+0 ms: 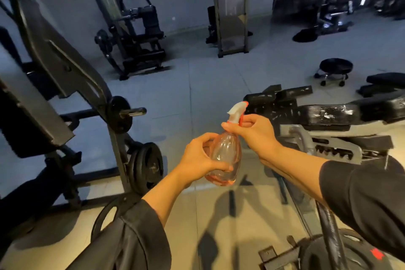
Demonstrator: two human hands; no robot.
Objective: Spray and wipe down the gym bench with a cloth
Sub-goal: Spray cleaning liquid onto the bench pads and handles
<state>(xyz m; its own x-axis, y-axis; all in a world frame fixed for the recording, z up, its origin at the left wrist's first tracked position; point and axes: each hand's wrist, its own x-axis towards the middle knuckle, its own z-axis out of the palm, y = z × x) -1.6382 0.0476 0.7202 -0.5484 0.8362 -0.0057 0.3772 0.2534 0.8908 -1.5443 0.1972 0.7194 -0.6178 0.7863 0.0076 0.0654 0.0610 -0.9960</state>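
A clear pink spray bottle (228, 155) with a white nozzle head is held upright in front of me, over the floor. My left hand (199, 160) grips the bottle's round body from the left side. My right hand (254, 131) wraps the neck just under the nozzle, fingers by the orange trigger. The black padded gym bench (328, 114), its surface worn and scuffed, lies to the right, just beyond my right hand. No cloth is in view.
A plate-loaded machine (65, 85) with weight plates (146, 166) fills the left. More machines stand at the back wall. A black rolling stool (335, 68) and another pad (385, 83) sit at the right. A bar and plate (328, 237) lie by my right arm.
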